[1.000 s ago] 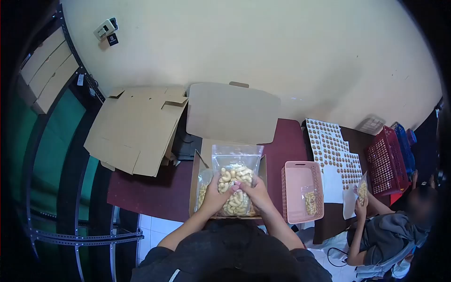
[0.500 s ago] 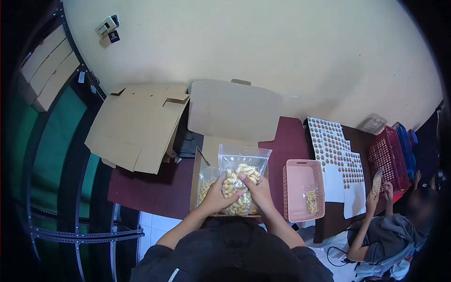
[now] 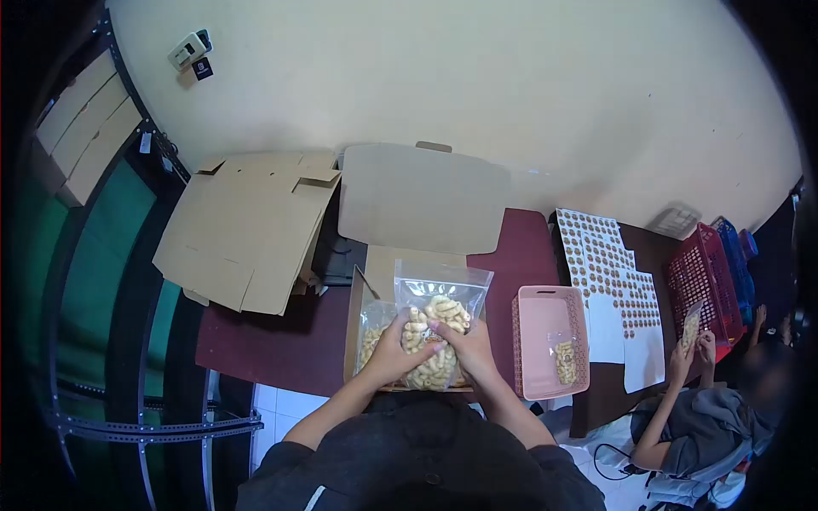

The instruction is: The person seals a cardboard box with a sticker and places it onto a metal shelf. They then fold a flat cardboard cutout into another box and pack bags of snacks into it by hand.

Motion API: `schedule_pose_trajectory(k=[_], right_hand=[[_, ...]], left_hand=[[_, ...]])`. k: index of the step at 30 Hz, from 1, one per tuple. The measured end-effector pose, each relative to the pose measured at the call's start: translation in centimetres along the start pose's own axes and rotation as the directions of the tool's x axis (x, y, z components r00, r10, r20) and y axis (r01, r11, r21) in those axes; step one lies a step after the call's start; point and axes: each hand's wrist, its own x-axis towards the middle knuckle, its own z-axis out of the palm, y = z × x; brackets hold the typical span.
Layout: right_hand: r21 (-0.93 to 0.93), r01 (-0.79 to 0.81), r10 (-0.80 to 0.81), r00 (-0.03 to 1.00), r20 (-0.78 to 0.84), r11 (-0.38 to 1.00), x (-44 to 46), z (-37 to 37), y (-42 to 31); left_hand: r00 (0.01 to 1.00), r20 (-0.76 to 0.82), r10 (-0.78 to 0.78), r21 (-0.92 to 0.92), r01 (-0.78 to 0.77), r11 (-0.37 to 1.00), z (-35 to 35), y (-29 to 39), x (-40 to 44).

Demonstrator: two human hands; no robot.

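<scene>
Between my two hands is a clear zip bag of pale curved snacks, upright above an open cardboard box. My left hand grips the bag's left side. On its right side my right hand is closed, its thumb pressed on the front near a small label that the thumbs partly cover. Another bag of the same snacks lies in the box beside my left hand. The box's lid stands raised behind.
Flattened cardboard is stacked at the left. To the right are a pink basket with a small snack bag, sticker sheets and a red basket. A seated co-worker holds another small bag.
Since the first frame, the large bag has shifted slightly right and tilted, and my fingers have moved on it. The co-worker's small bag has moved up and right, and both their hands are now near it.
</scene>
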Motion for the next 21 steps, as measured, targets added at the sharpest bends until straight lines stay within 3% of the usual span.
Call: schedule_pose_trajectory(k=[3,5,7,9,10,11,13,14,15,16,19,21], right_hand=[[-0.080,0.021,-0.024,0.999,-0.040,0.997,0.0,0.0,0.2],[0.079,-0.009,0.018,0.993,-0.113,0.997,0.7,-0.6,1.7],[0.085,-0.074,0.083,0.990,-0.110,0.994,1.0,-1.2,1.5],[0.171,0.161,-0.138,0.980,-0.142,0.972,1.3,-1.4,0.4],[0.141,0.143,-0.126,0.984,-0.124,0.980,0.9,-1.3,-1.4],[-0.027,0.300,-0.301,0.945,-0.131,0.954,1.9,-2.5,-0.4],[0.020,0.148,-0.146,0.986,-0.074,0.989,1.0,-2.2,-2.3],[0.020,0.149,-0.147,0.986,-0.077,0.989,0.7,-2.1,-2.5],[-0.105,0.223,-0.227,0.973,-0.028,0.969,0.5,-1.9,-2.6],[-0.224,0.298,-0.298,0.954,0.032,0.928,0.3,-1.6,-2.5],[-0.317,0.418,-0.402,0.908,0.118,0.851,-0.2,-0.5,-1.3],[-0.343,0.441,-0.430,0.896,0.111,0.830,-0.3,-0.2,-1.0]], left_hand=[[1.000,0.013,-0.017,0.168,0.014,0.986,-0.2,-0.6,-0.3],[0.998,0.067,-0.014,0.123,0.006,0.992,0.2,0.6,-0.4],[0.997,0.056,-0.059,0.209,0.046,0.977,0.2,0.7,-0.3],[0.997,0.079,0.015,0.103,-0.023,0.994,0.3,1.7,-0.3],[0.997,0.081,0.015,0.103,-0.024,0.994,0.3,2.1,-0.2],[0.994,0.105,-0.007,0.133,-0.007,0.991,0.2,2.4,-0.2],[0.991,0.133,-0.030,0.163,0.008,0.987,0.0,2.3,-0.2],[0.991,0.108,-0.074,0.067,0.066,0.996,-0.2,1.9,0.0],[0.989,0.084,-0.120,-0.030,0.123,0.992,-0.2,1.8,0.1],[0.987,-0.032,0.157,0.000,-0.157,0.988,-0.1,1.8,0.4],[0.972,-0.098,0.214,-0.147,-0.227,0.963,-0.8,2.0,1.4],[0.963,-0.149,0.226,-0.128,-0.245,0.961,-0.8,2.7,1.5]])
